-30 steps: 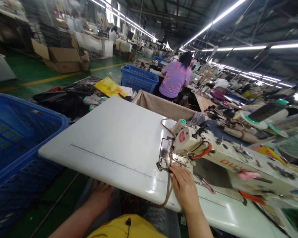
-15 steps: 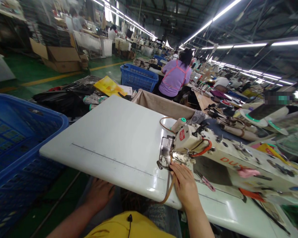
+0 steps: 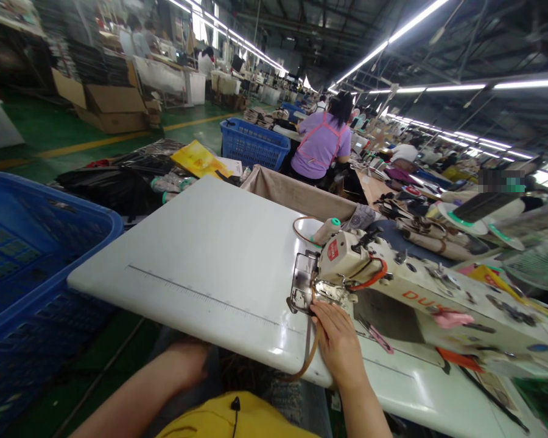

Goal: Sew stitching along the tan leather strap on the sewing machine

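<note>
My right hand [image 3: 338, 344] rests on the white sewing table [image 3: 210, 267], fingers closed on a brown strap [image 3: 311, 347] just in front of the needle area of the cream sewing machine [image 3: 393, 286]. The strap runs from under the presser foot over the table's near edge. My left hand [image 3: 187, 359] is below the table edge in my lap; its fingers are hidden under the table.
A big blue crate [image 3: 36, 267] stands at my left. Beyond the table are black goods [image 3: 114, 182], a yellow bag [image 3: 196, 159], another blue basket [image 3: 253, 143] and a person in a purple top [image 3: 322, 146]. Work pieces and a fan [image 3: 534, 267] crowd the right side.
My left hand has slid further under the table edge, so only the wrist and forearm show. My right hand stays at the strap by the presser foot.
</note>
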Demonstrator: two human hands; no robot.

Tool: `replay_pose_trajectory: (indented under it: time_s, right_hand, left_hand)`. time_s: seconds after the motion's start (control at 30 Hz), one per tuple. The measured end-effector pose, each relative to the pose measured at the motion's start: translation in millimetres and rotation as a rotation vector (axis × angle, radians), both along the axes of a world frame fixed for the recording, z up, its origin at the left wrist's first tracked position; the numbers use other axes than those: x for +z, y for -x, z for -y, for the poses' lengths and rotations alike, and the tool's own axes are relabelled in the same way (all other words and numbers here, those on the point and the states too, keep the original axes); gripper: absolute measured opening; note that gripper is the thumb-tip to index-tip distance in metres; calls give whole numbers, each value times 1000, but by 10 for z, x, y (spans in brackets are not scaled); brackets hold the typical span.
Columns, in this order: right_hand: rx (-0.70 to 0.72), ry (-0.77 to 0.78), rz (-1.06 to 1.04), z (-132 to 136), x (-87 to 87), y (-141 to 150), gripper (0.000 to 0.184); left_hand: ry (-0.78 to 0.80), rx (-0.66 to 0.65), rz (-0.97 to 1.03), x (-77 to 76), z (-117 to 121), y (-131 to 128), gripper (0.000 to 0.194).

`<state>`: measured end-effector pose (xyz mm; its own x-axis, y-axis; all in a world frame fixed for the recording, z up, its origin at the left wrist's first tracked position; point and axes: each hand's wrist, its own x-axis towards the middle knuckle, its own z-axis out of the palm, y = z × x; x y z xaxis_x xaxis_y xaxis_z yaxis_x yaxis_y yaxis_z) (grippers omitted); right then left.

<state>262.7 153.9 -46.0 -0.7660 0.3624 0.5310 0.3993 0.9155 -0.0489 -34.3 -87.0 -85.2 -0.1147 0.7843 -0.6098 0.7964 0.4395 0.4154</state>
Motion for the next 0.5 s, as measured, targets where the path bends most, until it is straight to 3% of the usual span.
replay_pose_trajectory:
  time_s: [0.07, 0.13, 0.17, 0.23, 0.3, 0.37, 0.5]
  right_hand:
    - [3, -4, -2, 1, 5, 2, 28]
    - [3, -11, -4, 5, 11, 4, 28]
    - [3, -15, -6, 8, 14, 5, 28]
    - [3, -14, -6, 15, 18, 7, 29]
    - [3, -10, -4, 19, 22, 7, 29]
    - [3, -13, -5, 21, 27, 6, 30]
    - [8, -16, -13, 24, 42, -2, 30]
  left_hand:
    - [59, -127, 137, 407, -130, 24, 39]
    - [121, -256, 564, 795, -326, 63, 41]
    - [67, -252, 753, 953, -456, 83, 41]
    - [-188, -251, 797, 1164, -787, 110, 34]
    - [-448, -151, 600, 1225, -1200, 112, 28]
    - [-617, -58, 323, 1180, -1657, 91, 29]
    - [-701, 8, 106, 1016, -2507, 20, 41]
